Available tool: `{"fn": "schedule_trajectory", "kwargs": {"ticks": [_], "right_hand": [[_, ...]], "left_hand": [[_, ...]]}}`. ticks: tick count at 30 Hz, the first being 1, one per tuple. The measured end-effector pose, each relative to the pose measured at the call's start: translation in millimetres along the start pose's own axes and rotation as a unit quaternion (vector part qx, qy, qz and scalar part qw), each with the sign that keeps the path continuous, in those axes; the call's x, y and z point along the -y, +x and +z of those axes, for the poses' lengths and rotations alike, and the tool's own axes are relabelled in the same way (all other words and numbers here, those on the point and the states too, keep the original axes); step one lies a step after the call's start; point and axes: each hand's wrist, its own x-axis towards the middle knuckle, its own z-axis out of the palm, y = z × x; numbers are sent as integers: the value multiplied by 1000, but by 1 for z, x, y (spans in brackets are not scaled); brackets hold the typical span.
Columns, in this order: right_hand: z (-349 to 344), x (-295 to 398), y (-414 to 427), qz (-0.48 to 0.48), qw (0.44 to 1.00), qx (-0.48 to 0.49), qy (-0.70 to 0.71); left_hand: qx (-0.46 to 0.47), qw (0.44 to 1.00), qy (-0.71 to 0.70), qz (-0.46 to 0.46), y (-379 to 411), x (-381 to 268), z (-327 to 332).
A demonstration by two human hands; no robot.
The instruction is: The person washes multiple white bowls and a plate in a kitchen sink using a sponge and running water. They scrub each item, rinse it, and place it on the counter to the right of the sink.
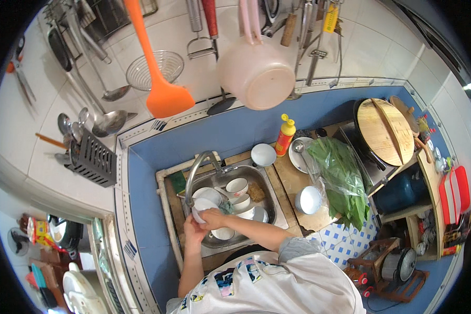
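Over the left part of a stainless steel sink [272,188], my left hand [195,229] grips a white bowl [201,205] from below and to its left. My right hand [213,219] is at the same bowl's near rim, its fingers partly hidden. The bowl is tilted under the curved metal faucet [192,176]; running water cannot be made out. Beyond it in the basin lie a white plate [207,194], a bowl with a red pattern [237,186], several more bowls and a tan scrubber [256,192]. A greenish cloth or scrubber [226,207] sits beside my right hand.
Right of the sink are white bowls [309,199], a ladle [299,147] on a plate, a yellow-capped bottle [285,137] and bagged leafy greens [341,176]. Farther right is a wooden-lidded wok [382,131]. An orange spatula [168,98] and pink pan [255,74] hang ahead.
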Motion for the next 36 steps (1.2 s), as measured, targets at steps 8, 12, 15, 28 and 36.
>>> {"fn": "schedule_trajectory", "kwargs": {"ticks": [8,12,15,28,36], "right_hand": [[-45,-137,-85,365,903,-193,-116],[-82,-188,-117,499,840,-72,-200],[-84,-196,-139,502,829,-59,-238],[-144,-198,-268,267,954,-68,-115],[-151,-179,-281,275,901,-97,-322]], "left_hand": [[-55,965,257,24,13,-10,8],[-106,950,293,7,18,-8,18],[-127,941,312,17,17,-7,20],[-41,920,374,109,24,-5,-2],[-11,903,414,116,2,-13,20]]}}
